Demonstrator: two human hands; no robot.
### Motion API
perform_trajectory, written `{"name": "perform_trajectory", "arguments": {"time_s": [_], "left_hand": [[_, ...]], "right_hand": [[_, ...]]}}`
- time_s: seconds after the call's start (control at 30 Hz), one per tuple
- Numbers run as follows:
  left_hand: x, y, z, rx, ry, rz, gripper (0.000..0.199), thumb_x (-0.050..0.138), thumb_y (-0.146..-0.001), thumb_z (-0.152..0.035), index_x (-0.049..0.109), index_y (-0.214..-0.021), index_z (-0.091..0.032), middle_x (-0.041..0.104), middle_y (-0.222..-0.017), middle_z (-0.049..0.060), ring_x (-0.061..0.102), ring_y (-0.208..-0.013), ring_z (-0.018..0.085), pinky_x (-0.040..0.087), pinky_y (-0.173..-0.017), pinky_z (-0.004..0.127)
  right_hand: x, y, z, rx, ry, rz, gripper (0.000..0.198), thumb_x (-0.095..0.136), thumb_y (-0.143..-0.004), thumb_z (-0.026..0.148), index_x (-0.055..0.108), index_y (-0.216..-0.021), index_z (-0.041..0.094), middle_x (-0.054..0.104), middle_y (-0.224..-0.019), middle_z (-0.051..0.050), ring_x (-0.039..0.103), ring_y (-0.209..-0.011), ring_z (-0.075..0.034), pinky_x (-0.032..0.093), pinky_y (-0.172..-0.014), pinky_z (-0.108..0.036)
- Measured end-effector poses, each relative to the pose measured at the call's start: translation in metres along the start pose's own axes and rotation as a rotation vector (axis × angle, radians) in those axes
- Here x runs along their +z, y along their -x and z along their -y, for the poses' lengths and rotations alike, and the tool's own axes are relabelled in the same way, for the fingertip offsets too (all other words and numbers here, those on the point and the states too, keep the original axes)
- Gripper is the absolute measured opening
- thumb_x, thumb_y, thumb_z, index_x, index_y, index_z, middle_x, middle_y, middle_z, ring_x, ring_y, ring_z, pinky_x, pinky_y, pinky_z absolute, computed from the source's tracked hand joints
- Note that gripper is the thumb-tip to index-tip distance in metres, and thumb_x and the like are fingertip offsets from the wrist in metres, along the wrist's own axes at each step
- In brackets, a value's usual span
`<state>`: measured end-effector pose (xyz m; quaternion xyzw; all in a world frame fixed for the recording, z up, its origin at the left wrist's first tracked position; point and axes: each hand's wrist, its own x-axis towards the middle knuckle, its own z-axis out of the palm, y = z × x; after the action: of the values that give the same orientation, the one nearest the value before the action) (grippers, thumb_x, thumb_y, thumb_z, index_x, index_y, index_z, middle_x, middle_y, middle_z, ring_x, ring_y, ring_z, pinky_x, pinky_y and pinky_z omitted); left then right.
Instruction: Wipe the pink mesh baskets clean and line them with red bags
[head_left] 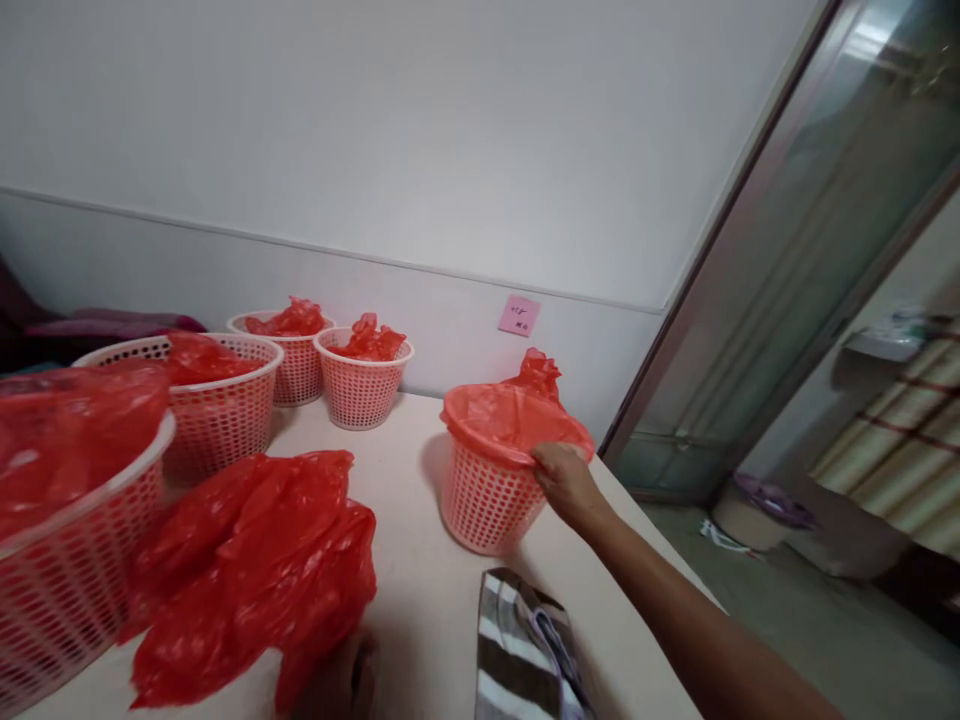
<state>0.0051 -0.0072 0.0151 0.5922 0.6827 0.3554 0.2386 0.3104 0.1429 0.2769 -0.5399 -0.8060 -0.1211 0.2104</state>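
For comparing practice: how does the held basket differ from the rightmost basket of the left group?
The held basket has red plastic over its rim; the grouped basket shows a white rim. The right hand grips the held basket; no hand touches the grouped basket. Both have perforated sides.

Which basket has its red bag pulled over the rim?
The rightmost basket, standing apart, with the right hand at its rim. Its red bag covers the rim; the other baskets show white rim.

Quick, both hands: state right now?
Left hand: at the loose red bag, partly hidden; grip cannot be told.
Right hand: closed on the rightmost basket's rim.
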Motion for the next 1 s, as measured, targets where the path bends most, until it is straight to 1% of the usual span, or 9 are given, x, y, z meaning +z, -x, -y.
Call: {"name": "perform_trajectory", "arguments": {"time_s": [0.17, 0.3, 0.4, 0.5, 0.57, 0.67, 0.77, 0.9, 1.0], "left_hand": [[-0.006, 0.003, -0.007, 0.016, -0.041, 0.007, 0.029, 0.039, -0.086, -0.029, 0.063, -0.100, -0.021, 0.072, -0.104, 0.007, 0.066, -0.100, 0.022, 0.049, -0.090, 0.036], [-0.008, 0.006, -0.010, 0.046, -0.029, -0.008, 0.029, 0.039, -0.085, -0.025, 0.062, -0.103, -0.021, 0.071, -0.108, 0.006, 0.064, -0.106, 0.019, 0.045, -0.098, 0.032], [-0.008, 0.006, -0.010, 0.040, -0.023, -0.014, 0.029, 0.038, -0.085, -0.023, 0.061, -0.103, -0.021, 0.071, -0.107, 0.006, 0.064, -0.105, 0.019, 0.045, -0.097, 0.032], [-0.007, 0.005, -0.008, 0.034, -0.022, -0.005, 0.028, 0.039, -0.086, -0.025, 0.061, -0.103, -0.021, 0.071, -0.108, 0.006, 0.064, -0.105, 0.020, 0.046, -0.095, 0.034], [-0.006, 0.004, -0.007, 0.029, -0.025, 0.004, 0.027, 0.040, -0.086, -0.027, 0.061, -0.102, -0.021, 0.071, -0.107, 0.007, 0.065, -0.103, 0.020, 0.047, -0.094, 0.033], [-0.006, 0.003, -0.006, 0.012, -0.037, 0.009, 0.025, 0.041, -0.087, -0.028, 0.060, -0.100, -0.022, 0.072, -0.104, 0.005, 0.066, -0.100, 0.019, 0.048, -0.090, 0.031], [-0.007, 0.004, -0.006, 0.008, -0.025, 0.014, 0.022, 0.043, -0.087, -0.029, 0.060, -0.099, -0.024, 0.071, -0.103, 0.004, 0.066, -0.099, 0.019, 0.048, -0.089, 0.030], [-0.006, 0.006, -0.005, 0.010, -0.003, 0.009, 0.022, 0.042, -0.088, -0.030, 0.060, -0.099, -0.025, 0.072, -0.101, 0.003, 0.065, -0.097, 0.018, 0.048, -0.087, 0.028], [-0.006, 0.006, -0.006, 0.011, -0.003, 0.004, 0.022, 0.041, -0.087, -0.026, 0.059, -0.100, -0.024, 0.072, -0.102, 0.003, 0.066, -0.099, 0.017, 0.047, -0.089, 0.027]], "right_hand": [[-0.011, 0.031, 0.064, -0.134, -0.134, 0.037, 0.017, 0.051, -0.084, 0.009, 0.057, -0.072, 0.019, 0.062, -0.074, 0.001, 0.056, -0.076, -0.015, 0.036, -0.076, -0.027], [-0.025, 0.050, 0.082, -0.174, -0.210, 0.002, 0.012, 0.056, -0.085, 0.016, 0.063, -0.092, 0.020, 0.064, -0.090, -0.004, 0.056, -0.090, -0.021, 0.038, -0.087, -0.036], [-0.025, 0.072, 0.077, -0.030, -0.326, -0.204, 0.029, 0.053, -0.088, 0.022, 0.057, -0.116, 0.021, 0.061, -0.111, -0.009, 0.054, -0.105, -0.024, 0.039, -0.094, -0.040], [0.007, 0.112, 0.064, 0.272, -0.445, -0.340, 0.032, 0.047, -0.090, 0.031, 0.054, -0.119, 0.018, 0.060, -0.111, -0.012, 0.056, -0.105, -0.024, 0.045, -0.090, -0.039], [0.043, 0.142, 0.055, 0.460, -0.423, -0.206, 0.043, 0.051, -0.086, 0.037, 0.052, -0.122, 0.014, 0.059, -0.116, -0.015, 0.055, -0.110, -0.028, 0.045, -0.092, -0.042], [0.093, 0.178, 0.046, 0.659, -0.318, 0.121, 0.058, 0.059, -0.079, 0.041, 0.048, -0.130, 0.016, 0.055, -0.125, -0.017, 0.055, -0.114, -0.032, 0.044, -0.092, -0.047], [0.116, 0.190, 0.036, 0.680, -0.234, 0.375, 0.040, 0.053, -0.082, 0.038, 0.059, -0.117, 0.020, 0.059, -0.119, -0.015, 0.057, -0.109, -0.033, 0.046, -0.086, -0.048], [0.119, 0.183, 0.022, 0.729, -0.144, 0.439, 0.044, 0.051, -0.084, 0.040, 0.058, -0.123, 0.020, 0.058, -0.119, -0.018, 0.058, -0.107, -0.038, 0.046, -0.082, -0.050], [0.121, 0.174, 0.017, 0.720, -0.222, 0.412, 0.047, 0.051, -0.084, 0.028, 0.054, -0.128, 0.014, 0.062, -0.109, -0.019, 0.062, -0.100, -0.032, 0.046, -0.082, -0.040]]}}
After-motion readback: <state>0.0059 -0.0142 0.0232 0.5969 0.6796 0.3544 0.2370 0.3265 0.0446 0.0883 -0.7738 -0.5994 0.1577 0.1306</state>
